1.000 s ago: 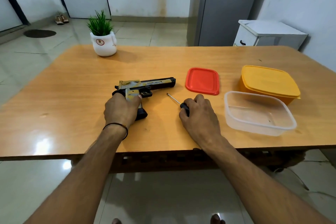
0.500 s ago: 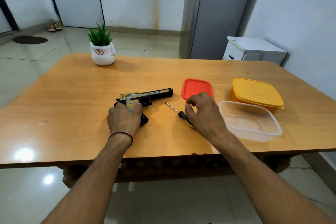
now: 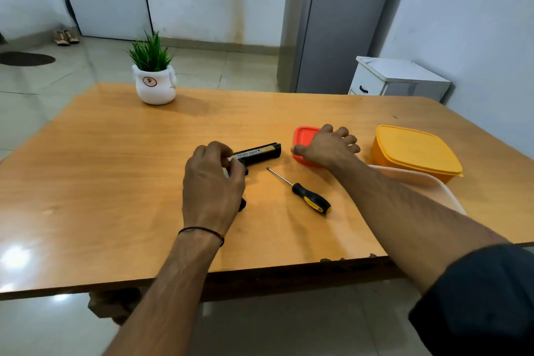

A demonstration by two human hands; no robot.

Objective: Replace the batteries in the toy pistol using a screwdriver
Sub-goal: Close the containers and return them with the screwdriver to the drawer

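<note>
Steadiness counts: the black-and-gold plastic toy pistol [image 3: 260, 151], lying on the orange wooden table [image 3: 115, 182], wants pinning flat, screw accessible. Arched over its rear, the left hand [image 3: 212, 182] curls its fingers onto it; the right hand [image 3: 326, 145] hovers, fingers loosely spread, above the red square plastic lid [image 3: 302, 136], with the black-and-yellow-handled screwdriver [image 3: 310, 201] lying untouched nearby.

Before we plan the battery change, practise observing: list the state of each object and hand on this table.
toy pistol: lying on table, gripped by left hand.
screwdriver: lying free, untouched.
red lid: flat on table, right hand spread over it.
yellow container: lid on.
clear container: open, no lid.
plant pot: upright.
</note>
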